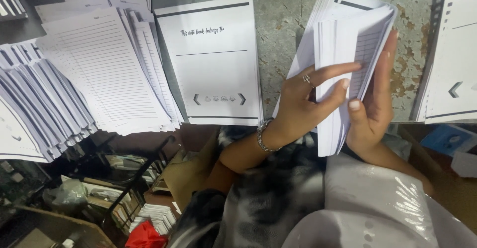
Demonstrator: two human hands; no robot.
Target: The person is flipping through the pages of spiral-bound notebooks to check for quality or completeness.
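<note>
Grey table [283, 24], worn, with rust-coloured patches at right; below its near edge, dim clutter on the floor: a black rack [134, 178], a small paper stack [156, 217], something red [145, 235]

On the table, big to small:
- fanned pile of lined sheets [107, 64], upper left, more sheets behind it
- second fan of sheets [30, 109] at far left, dark-edged, overhanging the table edge
- title page [216, 62] lying flat at centre, just right of the lined sheets, dark bar at top, row of small icons near the bottom
- another stack [452, 54] at right edge, partly out of view, punched holes along its left side

Sheaf [348, 54] of lined pages is held up over the table right of centre, between both hands, tilted, top edges fanned open

Left hand [303, 104]: fingers spread over the front of the sheaf, pressing the top page, thumb along the lower part; ring on one finger, bracelet [265, 136] on wrist

Right hand [375, 99]: wrapped round the sheaf's right edge from behind, fingers straight up along it, thumb on the front; gripping it

White plastic-wrapped bundle [377, 203] in the lap, under the right forearm
</note>
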